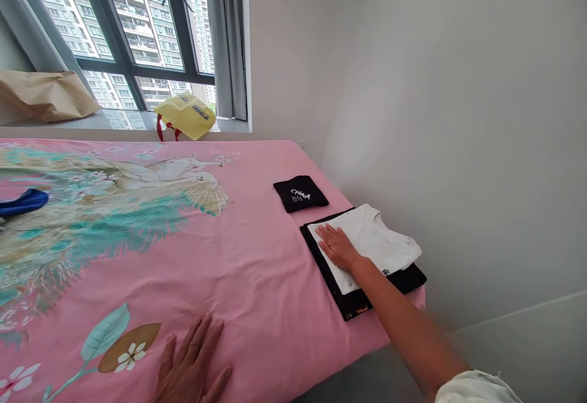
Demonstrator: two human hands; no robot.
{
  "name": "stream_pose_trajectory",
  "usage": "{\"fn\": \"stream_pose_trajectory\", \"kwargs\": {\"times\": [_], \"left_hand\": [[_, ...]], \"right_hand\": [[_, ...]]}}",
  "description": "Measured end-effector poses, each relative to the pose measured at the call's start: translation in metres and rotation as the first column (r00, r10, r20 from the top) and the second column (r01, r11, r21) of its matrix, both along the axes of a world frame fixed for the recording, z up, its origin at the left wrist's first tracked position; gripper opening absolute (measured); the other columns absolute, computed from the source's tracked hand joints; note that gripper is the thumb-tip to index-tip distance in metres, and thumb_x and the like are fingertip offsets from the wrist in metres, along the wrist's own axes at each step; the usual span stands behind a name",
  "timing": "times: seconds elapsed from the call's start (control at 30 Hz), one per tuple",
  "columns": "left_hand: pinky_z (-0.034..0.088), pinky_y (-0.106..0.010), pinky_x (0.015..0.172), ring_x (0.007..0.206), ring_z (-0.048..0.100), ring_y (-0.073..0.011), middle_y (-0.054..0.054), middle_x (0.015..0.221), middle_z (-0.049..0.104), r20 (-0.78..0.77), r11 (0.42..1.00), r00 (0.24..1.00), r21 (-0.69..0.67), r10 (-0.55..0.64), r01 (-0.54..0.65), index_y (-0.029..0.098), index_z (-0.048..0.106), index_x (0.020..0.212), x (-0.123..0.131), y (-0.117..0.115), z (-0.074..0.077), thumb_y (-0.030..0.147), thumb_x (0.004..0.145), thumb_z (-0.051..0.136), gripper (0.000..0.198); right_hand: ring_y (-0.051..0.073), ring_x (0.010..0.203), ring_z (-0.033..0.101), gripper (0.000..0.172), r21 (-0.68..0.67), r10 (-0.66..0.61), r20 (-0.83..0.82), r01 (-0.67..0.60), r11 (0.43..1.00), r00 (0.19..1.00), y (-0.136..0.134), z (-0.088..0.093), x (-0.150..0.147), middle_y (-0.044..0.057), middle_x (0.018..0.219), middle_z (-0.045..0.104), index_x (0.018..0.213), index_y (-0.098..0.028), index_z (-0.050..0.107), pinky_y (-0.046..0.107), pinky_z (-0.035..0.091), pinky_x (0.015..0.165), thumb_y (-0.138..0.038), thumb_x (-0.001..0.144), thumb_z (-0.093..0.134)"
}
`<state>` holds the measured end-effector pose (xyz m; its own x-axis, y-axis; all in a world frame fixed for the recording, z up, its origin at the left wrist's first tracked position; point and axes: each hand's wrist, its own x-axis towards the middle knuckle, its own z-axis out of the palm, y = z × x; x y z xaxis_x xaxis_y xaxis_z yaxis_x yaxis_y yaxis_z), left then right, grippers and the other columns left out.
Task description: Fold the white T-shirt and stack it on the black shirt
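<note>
My right hand (337,247) lies flat on a folded white shirt (369,232), its fingers stretched out near the shirt's left edge. Under the white shirt is black folded cloth (407,279), at the bed's right side. Just beyond this stack, a small folded black cloth with white "CHINA" lettering (300,194) rests on the pink bedspread (261,256). At the bottom of the view my left hand (190,363) is spread palm down on the bedspread, holding nothing.
A blue item (24,202) lies on the bed at the far left. On the windowsill are a brown paper bag (48,96) and a yellow bag with red handles (187,115). A wall (458,146) runs along the right.
</note>
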<state>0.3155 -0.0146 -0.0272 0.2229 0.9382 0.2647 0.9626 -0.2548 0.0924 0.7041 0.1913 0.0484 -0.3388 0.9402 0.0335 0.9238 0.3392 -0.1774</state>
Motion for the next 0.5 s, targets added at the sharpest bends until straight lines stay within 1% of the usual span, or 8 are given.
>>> {"fn": "stream_pose_trajectory", "kwargs": {"times": [0.1, 0.2, 0.3, 0.37, 0.43, 0.5], "left_hand": [[0.005, -0.048, 0.112, 0.135, 0.025, -0.0239, -0.003, 0.147, 0.03, 0.015, 1.0, 1.0, -0.018, 0.015, -0.015, 0.03, 0.028, 0.14, 0.001, 0.0, 0.0, 0.054, 0.08, 0.044, 0.067], [0.005, -0.049, 0.112, 0.136, 0.024, -0.0237, -0.003, 0.147, 0.03, 0.026, 0.999, 0.999, -0.042, 0.034, -0.033, 0.03, 0.03, 0.139, 0.001, 0.0, -0.001, 0.054, 0.08, 0.044, 0.065], [0.004, -0.048, 0.112, 0.136, 0.024, -0.0229, -0.002, 0.147, 0.029, 0.016, 0.999, 0.999, -0.042, 0.03, -0.029, 0.03, 0.031, 0.139, 0.001, 0.0, -0.001, 0.054, 0.08, 0.043, 0.065], [0.004, -0.048, 0.112, 0.136, 0.024, -0.0225, -0.002, 0.148, 0.028, 0.006, 0.999, 1.0, -0.039, 0.024, -0.024, 0.03, 0.03, 0.139, 0.001, 0.001, 0.0, 0.055, 0.08, 0.043, 0.065], [0.004, -0.048, 0.112, 0.136, 0.025, -0.0225, -0.001, 0.147, 0.029, -0.002, 0.999, 1.0, -0.046, 0.027, -0.027, 0.029, 0.032, 0.138, 0.0, 0.002, -0.002, 0.055, 0.08, 0.042, 0.065], [0.004, -0.049, 0.111, 0.135, 0.026, -0.023, -0.001, 0.145, 0.033, -0.01, 0.997, 0.999, -0.068, 0.045, -0.046, 0.028, 0.037, 0.136, -0.001, 0.004, -0.006, 0.055, 0.079, 0.041, 0.063]], "right_hand": [[0.022, 0.139, 0.007, 0.059, -0.066, -0.047, 0.064, 0.051, 0.996, 0.997, 0.003, -0.01, 0.0, -0.004, 0.15, 0.018, 0.142, -0.034, 0.02, 0.049, 0.002, 0.111, -0.059, 0.089, 0.011], [0.024, 0.139, 0.001, 0.062, -0.108, -0.053, 0.103, 0.064, 0.992, 0.993, 0.003, -0.007, -0.002, -0.004, 0.151, 0.013, 0.143, -0.038, 0.014, 0.05, -0.001, 0.11, -0.064, 0.086, 0.011], [0.027, 0.138, -0.006, 0.068, -0.163, -0.054, 0.141, 0.077, 0.984, 0.989, 0.004, 0.001, -0.009, -0.004, 0.152, 0.006, 0.143, -0.038, 0.008, 0.054, -0.002, 0.107, -0.07, 0.083, 0.016], [0.03, 0.138, -0.008, 0.073, -0.193, -0.064, 0.158, 0.094, 0.977, 0.985, 0.007, 0.005, -0.016, -0.003, 0.152, 0.004, 0.143, -0.037, 0.006, 0.059, -0.003, 0.105, -0.072, 0.081, 0.019], [0.033, 0.137, -0.006, 0.076, -0.219, -0.084, 0.171, 0.121, 0.968, 0.982, 0.011, 0.009, -0.022, -0.001, 0.152, 0.006, 0.144, -0.035, 0.008, 0.062, -0.004, 0.103, -0.072, 0.079, 0.023], [0.034, 0.137, -0.002, 0.077, -0.248, -0.097, 0.168, 0.137, 0.959, 0.981, 0.013, 0.014, -0.026, 0.0, 0.152, 0.009, 0.144, -0.033, 0.012, 0.063, -0.004, 0.102, -0.072, 0.079, 0.025]]}}
